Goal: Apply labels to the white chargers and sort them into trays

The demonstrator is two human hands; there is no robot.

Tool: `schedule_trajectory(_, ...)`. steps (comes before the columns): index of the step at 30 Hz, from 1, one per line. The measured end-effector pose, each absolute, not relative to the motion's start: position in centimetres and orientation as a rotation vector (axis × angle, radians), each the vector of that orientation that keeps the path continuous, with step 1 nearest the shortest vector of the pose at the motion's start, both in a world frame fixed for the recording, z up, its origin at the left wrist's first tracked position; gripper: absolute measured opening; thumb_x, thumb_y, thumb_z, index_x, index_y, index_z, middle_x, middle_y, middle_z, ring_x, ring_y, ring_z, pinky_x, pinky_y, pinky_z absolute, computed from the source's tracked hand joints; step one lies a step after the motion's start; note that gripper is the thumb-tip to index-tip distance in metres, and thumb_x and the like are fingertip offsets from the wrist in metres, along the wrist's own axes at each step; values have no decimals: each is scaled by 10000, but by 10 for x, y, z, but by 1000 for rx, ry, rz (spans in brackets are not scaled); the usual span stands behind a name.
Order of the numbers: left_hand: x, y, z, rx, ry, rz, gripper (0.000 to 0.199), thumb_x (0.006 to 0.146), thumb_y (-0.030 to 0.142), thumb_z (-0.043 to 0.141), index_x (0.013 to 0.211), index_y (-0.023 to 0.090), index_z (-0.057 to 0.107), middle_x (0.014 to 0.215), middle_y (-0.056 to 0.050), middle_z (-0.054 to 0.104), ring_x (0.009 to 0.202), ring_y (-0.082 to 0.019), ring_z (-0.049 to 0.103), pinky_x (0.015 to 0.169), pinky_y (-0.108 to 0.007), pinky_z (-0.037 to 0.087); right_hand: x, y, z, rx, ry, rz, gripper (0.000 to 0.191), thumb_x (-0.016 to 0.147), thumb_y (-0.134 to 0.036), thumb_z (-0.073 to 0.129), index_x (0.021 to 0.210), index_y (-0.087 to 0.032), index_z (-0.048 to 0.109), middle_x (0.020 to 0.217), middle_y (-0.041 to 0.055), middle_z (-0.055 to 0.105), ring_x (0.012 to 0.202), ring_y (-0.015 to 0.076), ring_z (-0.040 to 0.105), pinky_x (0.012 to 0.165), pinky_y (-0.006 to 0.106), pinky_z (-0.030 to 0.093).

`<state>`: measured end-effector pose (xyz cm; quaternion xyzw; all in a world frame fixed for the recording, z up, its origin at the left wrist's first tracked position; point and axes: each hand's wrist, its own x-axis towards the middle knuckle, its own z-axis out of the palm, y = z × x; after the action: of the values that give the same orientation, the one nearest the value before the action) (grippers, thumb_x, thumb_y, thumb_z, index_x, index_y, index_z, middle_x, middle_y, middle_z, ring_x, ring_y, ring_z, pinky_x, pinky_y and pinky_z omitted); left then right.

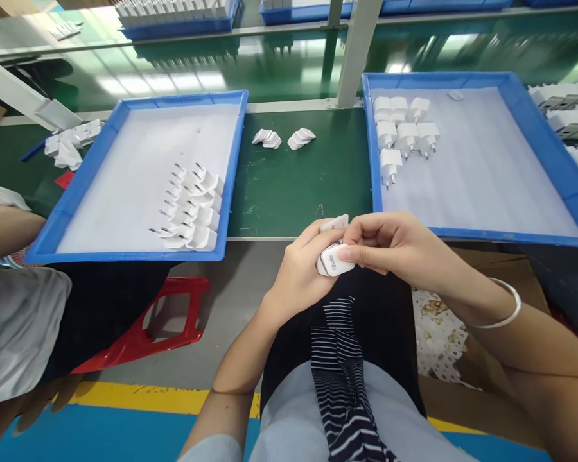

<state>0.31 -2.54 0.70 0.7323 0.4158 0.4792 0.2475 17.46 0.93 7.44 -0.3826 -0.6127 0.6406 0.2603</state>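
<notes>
My left hand [304,266] is wrapped round a white charger [335,260] with grey lettering on its face, just in front of the table edge. A second white piece [336,223] pokes up between its fingers. My right hand [390,247] pinches the lettered face between thumb and fingers, its fingertips touching the charger. Beyond the hands, two small stacks of white caps, a left one [268,138] and a right one [300,138], lie on the green table [303,186].
A left blue tray [237,154] holds several white plugs [197,212], pins pointing left. A right blue tray [374,186] holds several plugs [408,136]. A person's arm [9,234] is at far left, near a red stool [192,311]. A cardboard box [501,276] stands below the table.
</notes>
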Motion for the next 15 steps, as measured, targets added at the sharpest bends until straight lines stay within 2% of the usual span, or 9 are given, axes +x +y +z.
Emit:
schedule_trajectory(8, 3, -23, 7, 2043, 1109, 1282, 247, 845, 110, 698, 1083, 176, 685, 1198, -102, 694, 1055, -196, 685, 881, -313, 573, 178, 12, 74, -1073, -1665, 1758, 368, 771, -405, 846, 638, -176, 590, 522, -62, 456, 457, 54, 362, 406, 219, 240)
schedule_trajectory(15, 4, -24, 9, 2055, 1143, 1272, 242, 861, 123, 690, 1091, 199, 684, 1220, -89, 692, 1063, -193, 692, 885, -310, 583, 175, 9, 76, -1074, -1682, 1666, 293, 786, -214, 813, 623, -164, 575, 551, -70, 489, 465, 38, 371, 418, 210, 282)
